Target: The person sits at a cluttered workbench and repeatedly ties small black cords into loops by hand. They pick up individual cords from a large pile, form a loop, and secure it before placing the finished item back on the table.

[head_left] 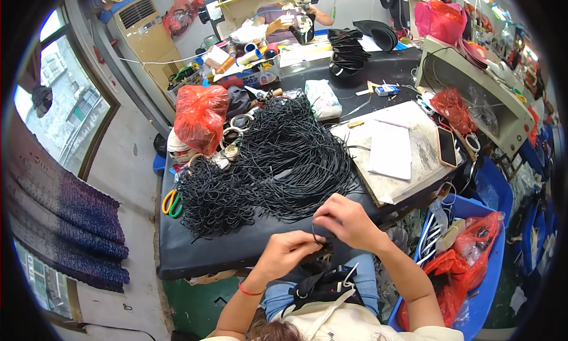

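Note:
Over the near edge of the black-topped table, my left hand is pinched closed on a thin black cord. The cord runs up to my right hand, whose fingers are also closed on it, a little higher and to the right. Its lower end is partly hidden by my fingers. Just beyond lies a large heap of long black cords. Left of that sits a smaller tangle of looped black cords. Scissors with orange and green handles lie beside this tangle at the table's left edge.
A worn board with white paper and a phone lies right of the cords. Red plastic bag and tape rolls are behind. A blue bin holds red bags at lower right. Another person's hand shows at a sewing machine.

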{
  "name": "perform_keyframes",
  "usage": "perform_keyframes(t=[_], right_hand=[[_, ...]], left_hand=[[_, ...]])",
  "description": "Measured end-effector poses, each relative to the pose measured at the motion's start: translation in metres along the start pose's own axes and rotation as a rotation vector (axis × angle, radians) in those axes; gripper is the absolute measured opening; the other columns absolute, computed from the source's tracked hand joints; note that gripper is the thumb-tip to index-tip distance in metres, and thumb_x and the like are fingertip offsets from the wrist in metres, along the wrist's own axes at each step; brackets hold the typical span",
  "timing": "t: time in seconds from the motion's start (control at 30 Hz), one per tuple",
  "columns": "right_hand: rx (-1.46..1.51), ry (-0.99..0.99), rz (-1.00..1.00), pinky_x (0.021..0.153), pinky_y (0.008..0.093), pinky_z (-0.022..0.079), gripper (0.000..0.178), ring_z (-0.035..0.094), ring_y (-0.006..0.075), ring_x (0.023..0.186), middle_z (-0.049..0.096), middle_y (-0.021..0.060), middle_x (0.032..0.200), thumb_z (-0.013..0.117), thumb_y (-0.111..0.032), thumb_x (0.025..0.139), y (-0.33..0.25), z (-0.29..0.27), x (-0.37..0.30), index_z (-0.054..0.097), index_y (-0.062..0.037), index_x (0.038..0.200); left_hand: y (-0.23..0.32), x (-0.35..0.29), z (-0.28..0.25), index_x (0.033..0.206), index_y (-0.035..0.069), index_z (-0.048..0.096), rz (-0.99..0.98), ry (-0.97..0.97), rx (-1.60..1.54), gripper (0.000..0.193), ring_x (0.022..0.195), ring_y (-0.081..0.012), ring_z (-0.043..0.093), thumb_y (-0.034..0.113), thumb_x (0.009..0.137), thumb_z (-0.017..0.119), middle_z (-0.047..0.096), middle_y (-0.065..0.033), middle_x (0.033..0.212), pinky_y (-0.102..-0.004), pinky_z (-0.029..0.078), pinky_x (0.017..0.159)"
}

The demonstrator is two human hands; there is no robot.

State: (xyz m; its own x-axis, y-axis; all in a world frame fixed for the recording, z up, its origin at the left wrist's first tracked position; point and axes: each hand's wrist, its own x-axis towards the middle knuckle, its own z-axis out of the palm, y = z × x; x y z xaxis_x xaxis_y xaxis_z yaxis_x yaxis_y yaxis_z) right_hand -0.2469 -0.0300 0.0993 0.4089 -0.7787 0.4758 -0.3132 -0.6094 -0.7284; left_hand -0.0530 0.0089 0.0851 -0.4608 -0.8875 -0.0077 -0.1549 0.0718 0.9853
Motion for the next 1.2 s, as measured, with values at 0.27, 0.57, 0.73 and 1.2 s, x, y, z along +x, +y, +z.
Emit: perform_keyframes(t=[0.27, 0.57, 0.73, 1.2], right_hand=[[0.106, 0.084, 0.176, 0.057, 0.0244, 0.045, 0.012, 0.056, 0.0158, 0.06, 0.058, 0.0085, 0.075, 0.059, -0.002, 0.08, -0.007, 0.033, -0.011, 0.061, 0.0003, 0.092], [0.872, -0.063, 0.578, 0.068, 0.0201, 0.048, 0.019, 0.059, 0.0075, 0.079, 0.064, 0.0055, 0.085, 0.058, -0.008, 0.087, 0.001, 0.044, -0.007, 0.06, 0.0023, 0.102], [0.685, 0.091, 0.575, 0.064, 0.019, 0.047, 0.011, 0.059, 0.0062, 0.074, 0.064, 0.005, 0.08, 0.061, -0.007, 0.084, 0.01, 0.055, -0.007, 0.061, 0.0019, 0.09], [0.42, 0.088, 0.498, 0.053, 0.018, 0.036, 0.016, 0.043, 0.003, 0.061, 0.054, -0.0007, 0.08, 0.069, -0.015, 0.078, 0.031, 0.065, -0.009, 0.062, -0.0001, 0.08]], left_hand=[[-0.025, 0.012, -0.011, 0.106, -0.001, 0.058, -0.076, 0.244, -0.62, 0.021, 0.08, -0.0131, 0.062, 0.009, 0.088, 0.057, 0.064, -0.0089, 0.089, -0.0253, 0.051, 0.073], [-0.037, 0.015, -0.011, 0.1, -0.002, 0.06, -0.073, 0.407, -0.606, 0.016, 0.078, -0.0104, 0.061, 0.005, 0.086, 0.059, 0.064, -0.0078, 0.088, -0.0228, 0.051, 0.071], [-0.04, 0.018, -0.003, 0.099, -0.003, 0.06, -0.016, 0.504, -0.592, 0.016, 0.077, -0.0111, 0.061, 0.002, 0.084, 0.06, 0.064, -0.0089, 0.088, -0.023, 0.051, 0.071], [-0.04, 0.011, -0.003, 0.094, -0.004, 0.062, -0.121, 0.347, -0.231, 0.013, 0.076, -0.0092, 0.06, 0.004, 0.083, 0.062, 0.065, -0.0077, 0.085, -0.0212, 0.05, 0.068]])
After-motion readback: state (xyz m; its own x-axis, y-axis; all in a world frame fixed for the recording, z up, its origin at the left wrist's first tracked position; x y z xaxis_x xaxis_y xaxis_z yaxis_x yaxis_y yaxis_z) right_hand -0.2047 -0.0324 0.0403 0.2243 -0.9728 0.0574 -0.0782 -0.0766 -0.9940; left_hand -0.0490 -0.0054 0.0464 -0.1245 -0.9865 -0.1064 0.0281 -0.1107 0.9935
